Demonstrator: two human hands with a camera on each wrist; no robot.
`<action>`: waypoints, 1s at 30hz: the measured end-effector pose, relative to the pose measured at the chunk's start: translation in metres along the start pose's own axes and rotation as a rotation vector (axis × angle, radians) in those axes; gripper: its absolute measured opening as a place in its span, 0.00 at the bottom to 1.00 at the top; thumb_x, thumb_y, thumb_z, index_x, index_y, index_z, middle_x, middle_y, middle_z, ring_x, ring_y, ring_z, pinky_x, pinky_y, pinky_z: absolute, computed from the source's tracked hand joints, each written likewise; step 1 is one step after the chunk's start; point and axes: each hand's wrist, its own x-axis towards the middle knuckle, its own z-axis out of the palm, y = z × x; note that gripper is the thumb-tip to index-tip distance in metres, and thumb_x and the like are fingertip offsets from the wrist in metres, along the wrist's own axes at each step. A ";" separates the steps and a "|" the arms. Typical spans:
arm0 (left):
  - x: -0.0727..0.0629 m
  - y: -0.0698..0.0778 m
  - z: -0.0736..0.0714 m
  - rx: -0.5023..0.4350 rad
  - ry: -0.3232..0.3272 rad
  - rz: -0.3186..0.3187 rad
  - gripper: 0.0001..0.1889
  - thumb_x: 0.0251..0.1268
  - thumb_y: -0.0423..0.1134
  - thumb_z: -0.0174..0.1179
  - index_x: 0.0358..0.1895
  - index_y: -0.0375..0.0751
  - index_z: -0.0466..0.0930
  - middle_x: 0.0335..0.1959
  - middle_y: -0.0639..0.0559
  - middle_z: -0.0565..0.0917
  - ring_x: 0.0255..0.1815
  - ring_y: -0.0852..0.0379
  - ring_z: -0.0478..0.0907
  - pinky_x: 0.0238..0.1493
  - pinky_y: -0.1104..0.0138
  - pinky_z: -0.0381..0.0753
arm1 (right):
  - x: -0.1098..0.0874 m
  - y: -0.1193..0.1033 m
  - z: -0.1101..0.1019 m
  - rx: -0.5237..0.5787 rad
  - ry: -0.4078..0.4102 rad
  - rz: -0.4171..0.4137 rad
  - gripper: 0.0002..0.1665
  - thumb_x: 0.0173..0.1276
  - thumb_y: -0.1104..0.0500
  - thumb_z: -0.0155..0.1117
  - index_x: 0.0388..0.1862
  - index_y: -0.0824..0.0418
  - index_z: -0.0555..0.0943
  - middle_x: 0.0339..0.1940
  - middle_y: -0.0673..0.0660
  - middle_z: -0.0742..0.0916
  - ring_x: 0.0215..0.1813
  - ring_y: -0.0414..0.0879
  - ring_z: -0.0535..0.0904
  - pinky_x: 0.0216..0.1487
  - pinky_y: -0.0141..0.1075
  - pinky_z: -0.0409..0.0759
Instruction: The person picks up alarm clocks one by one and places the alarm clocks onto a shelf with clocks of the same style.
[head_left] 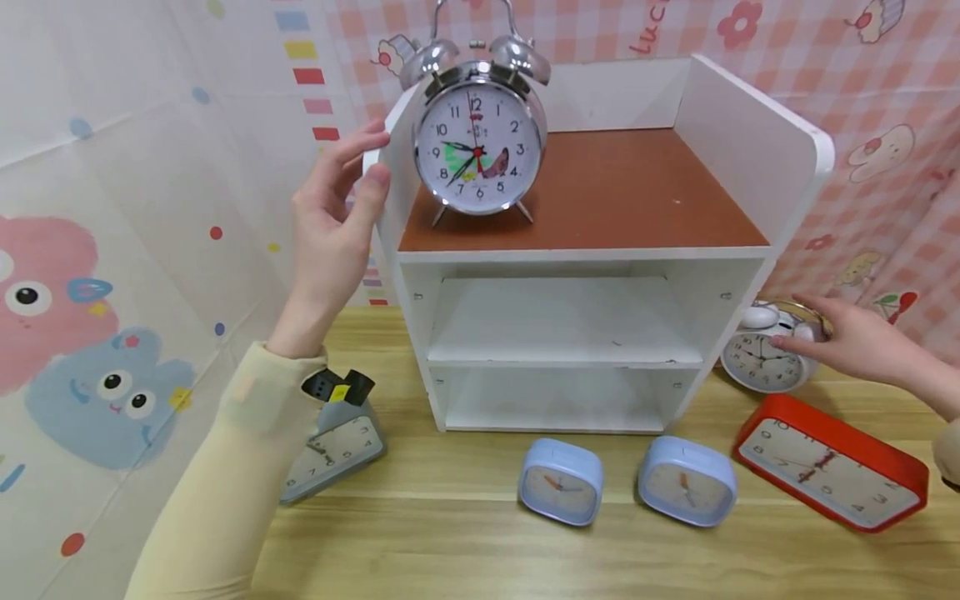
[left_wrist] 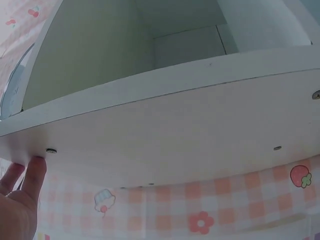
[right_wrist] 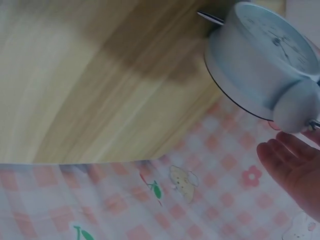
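My left hand point(head_left: 337, 200) rests its fingertips and thumb on the left side panel of a white shelf unit point(head_left: 585, 255). In the left wrist view, its fingers touch the panel near a screw head. Beside that panel, a silver twin-bell alarm clock point(head_left: 480, 150) stands on the brown top shelf. My right hand point(head_left: 862, 337) holds a white twin-bell alarm clock point(head_left: 761, 362) by its top, to the right of the shelf. Its thumb lies across the front of a bell and its fingers reach behind. The right wrist view shows this white clock point(right_wrist: 255, 65) from the side.
Two small blue clocks point(head_left: 561, 483) sit before the shelf. A red clock point(head_left: 832, 467) lies near the white one, and a grey clock point(head_left: 337, 454) is partly hidden behind the left sleeve. A wooden table point(head_left: 465, 550) carries everything; patterned cloth point(head_left: 885, 50) hangs behind.
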 end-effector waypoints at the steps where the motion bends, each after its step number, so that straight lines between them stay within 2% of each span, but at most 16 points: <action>1: 0.000 -0.001 0.000 -0.007 0.000 0.002 0.18 0.81 0.37 0.55 0.67 0.40 0.79 0.76 0.42 0.76 0.71 0.48 0.79 0.68 0.68 0.84 | 0.001 0.001 0.002 0.003 -0.001 0.002 0.55 0.71 0.44 0.72 0.76 0.81 0.59 0.47 0.81 0.81 0.36 0.64 0.80 0.34 0.54 0.85; 3: 0.001 -0.002 0.000 -0.017 0.001 0.004 0.17 0.81 0.36 0.54 0.67 0.40 0.79 0.76 0.42 0.76 0.71 0.48 0.79 0.68 0.69 0.84 | 0.002 0.002 0.004 0.008 0.007 0.005 0.54 0.69 0.44 0.74 0.76 0.79 0.61 0.42 0.76 0.81 0.35 0.58 0.79 0.32 0.47 0.82; 4: 0.001 -0.002 0.000 -0.019 0.003 0.005 0.17 0.80 0.36 0.54 0.66 0.40 0.80 0.76 0.42 0.76 0.71 0.48 0.79 0.67 0.69 0.84 | 0.003 0.002 0.006 0.011 0.014 0.004 0.54 0.68 0.44 0.75 0.75 0.78 0.61 0.42 0.75 0.81 0.36 0.59 0.79 0.32 0.47 0.82; 5: 0.001 -0.002 0.001 -0.024 0.004 0.005 0.17 0.80 0.35 0.54 0.66 0.40 0.80 0.76 0.41 0.76 0.71 0.48 0.79 0.67 0.69 0.84 | 0.003 0.003 0.007 0.023 0.023 -0.004 0.53 0.68 0.45 0.76 0.75 0.78 0.62 0.45 0.78 0.81 0.37 0.61 0.79 0.34 0.50 0.84; 8: 0.001 -0.003 0.001 -0.033 0.009 0.000 0.17 0.80 0.34 0.53 0.65 0.40 0.80 0.76 0.42 0.76 0.71 0.48 0.79 0.67 0.69 0.84 | 0.004 0.005 0.010 0.056 0.036 -0.013 0.54 0.66 0.45 0.78 0.76 0.75 0.63 0.52 0.80 0.81 0.41 0.64 0.79 0.35 0.49 0.84; 10: 0.001 -0.003 0.001 -0.038 0.013 -0.001 0.16 0.80 0.33 0.53 0.65 0.40 0.80 0.76 0.42 0.76 0.71 0.48 0.79 0.67 0.69 0.84 | 0.004 0.007 0.011 0.080 0.039 -0.024 0.52 0.65 0.46 0.78 0.75 0.74 0.65 0.54 0.80 0.81 0.43 0.64 0.79 0.35 0.44 0.82; 12: 0.000 -0.004 0.002 -0.038 0.017 0.000 0.16 0.80 0.33 0.53 0.65 0.40 0.80 0.76 0.42 0.76 0.71 0.48 0.79 0.67 0.69 0.84 | 0.004 0.007 0.013 0.094 0.042 -0.026 0.51 0.64 0.46 0.79 0.74 0.72 0.66 0.53 0.78 0.82 0.43 0.63 0.79 0.35 0.38 0.78; 15: 0.000 -0.004 0.002 -0.039 0.022 0.002 0.16 0.80 0.33 0.53 0.65 0.41 0.80 0.76 0.43 0.77 0.71 0.48 0.79 0.67 0.69 0.84 | 0.004 0.008 0.014 0.090 0.059 -0.042 0.46 0.63 0.49 0.80 0.69 0.73 0.70 0.51 0.78 0.84 0.44 0.64 0.81 0.36 0.37 0.78; 19: -0.001 -0.005 0.004 -0.039 0.022 0.005 0.16 0.81 0.35 0.53 0.65 0.41 0.80 0.76 0.44 0.77 0.71 0.49 0.79 0.67 0.69 0.84 | 0.003 0.009 0.015 0.070 0.073 -0.056 0.44 0.61 0.53 0.82 0.66 0.75 0.72 0.47 0.76 0.85 0.41 0.61 0.81 0.34 0.34 0.76; 25: 0.000 -0.008 0.004 -0.049 0.025 0.027 0.16 0.81 0.39 0.54 0.65 0.42 0.80 0.76 0.40 0.75 0.72 0.48 0.78 0.69 0.68 0.83 | 0.005 0.009 0.014 0.056 0.065 -0.057 0.43 0.60 0.55 0.82 0.65 0.76 0.72 0.46 0.76 0.86 0.41 0.61 0.82 0.34 0.34 0.76; 30: -0.001 -0.007 0.005 -0.048 0.033 0.019 0.16 0.81 0.36 0.53 0.64 0.42 0.80 0.76 0.40 0.75 0.72 0.48 0.78 0.70 0.67 0.83 | 0.006 0.009 0.013 0.062 0.046 -0.049 0.43 0.61 0.55 0.81 0.65 0.76 0.71 0.46 0.76 0.85 0.40 0.60 0.81 0.34 0.34 0.77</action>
